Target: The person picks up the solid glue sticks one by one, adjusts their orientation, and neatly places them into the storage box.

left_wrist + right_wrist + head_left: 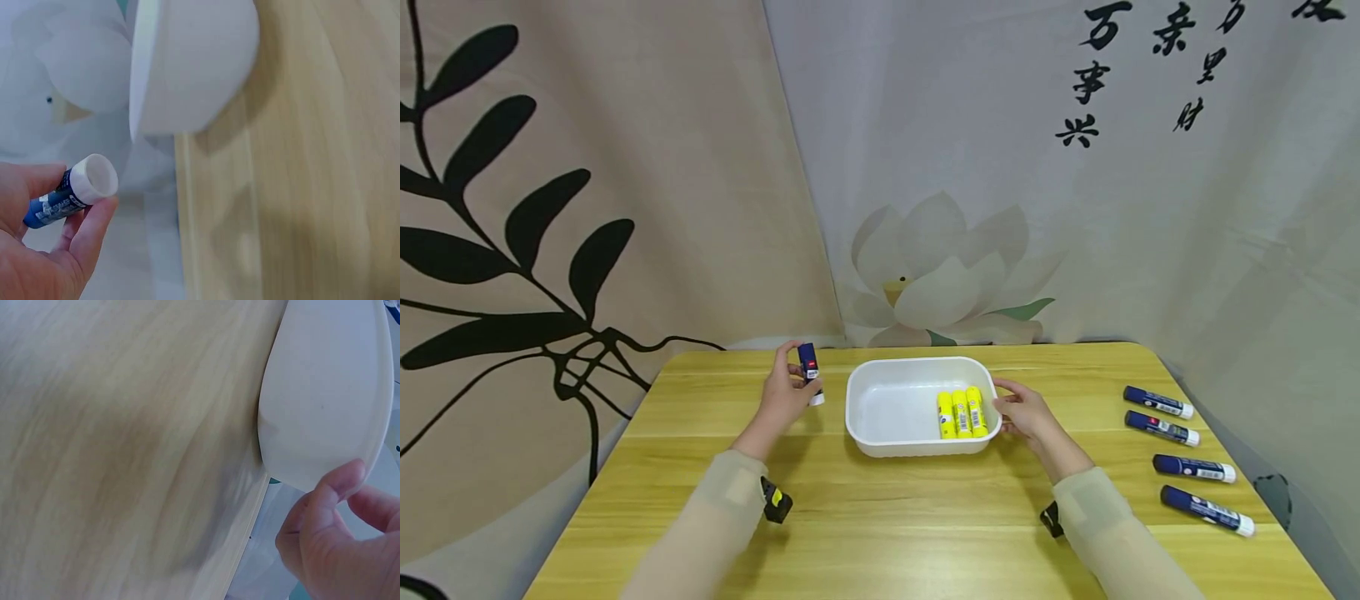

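Between the thumb and fingers of my left hand (784,395) is a dark blue glue stick (808,363) with a white end, held over the table left of a white plastic basin. In the left wrist view, the white end of this stick (57,204) points toward the basin's side. My right hand (1028,414) pinches the right rim of the white basin (887,448), thumb and fingers on either side of the edge in the right wrist view. Inside the basin, at its right end, three yellow glue sticks (960,414) lie side by side.
Several dark blue sticks with white ends lie spread along the table's right side, among them an upper one (1157,402) and the nearest one (1206,510). The wooden table (895,533) ends at a printed curtain (700,167) behind it.
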### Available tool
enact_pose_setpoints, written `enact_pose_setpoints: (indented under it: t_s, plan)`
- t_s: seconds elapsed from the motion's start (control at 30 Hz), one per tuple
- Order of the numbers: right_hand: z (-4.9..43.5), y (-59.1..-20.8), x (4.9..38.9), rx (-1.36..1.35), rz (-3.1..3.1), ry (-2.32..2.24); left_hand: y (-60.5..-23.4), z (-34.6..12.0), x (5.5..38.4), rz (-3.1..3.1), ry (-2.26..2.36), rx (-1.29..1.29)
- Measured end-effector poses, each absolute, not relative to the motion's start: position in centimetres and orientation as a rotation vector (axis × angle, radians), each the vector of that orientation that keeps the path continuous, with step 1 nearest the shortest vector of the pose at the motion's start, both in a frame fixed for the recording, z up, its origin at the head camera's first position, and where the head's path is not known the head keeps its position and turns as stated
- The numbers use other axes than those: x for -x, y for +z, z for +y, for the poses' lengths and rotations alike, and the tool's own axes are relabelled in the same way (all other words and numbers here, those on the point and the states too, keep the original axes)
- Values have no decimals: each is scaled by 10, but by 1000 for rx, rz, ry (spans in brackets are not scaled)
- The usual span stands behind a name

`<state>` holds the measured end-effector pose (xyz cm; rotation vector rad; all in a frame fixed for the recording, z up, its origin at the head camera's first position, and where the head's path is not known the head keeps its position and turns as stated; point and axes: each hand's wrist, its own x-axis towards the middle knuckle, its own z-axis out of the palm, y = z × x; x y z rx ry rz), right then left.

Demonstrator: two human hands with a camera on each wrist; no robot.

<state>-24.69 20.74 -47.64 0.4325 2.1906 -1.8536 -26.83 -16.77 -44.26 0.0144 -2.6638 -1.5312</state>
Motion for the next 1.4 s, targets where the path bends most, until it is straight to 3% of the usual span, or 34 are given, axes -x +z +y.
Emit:
enact_pose_setpoints:
  t_s: [1.0,1.4]
  plan:
    - [210,-479,246,-446,2182,-1862,-455,-49,261,-2962,-1415,115]
    - [209,-479,248,-418,2180,-1864,-467,-19,262,-3085,-1362,1]
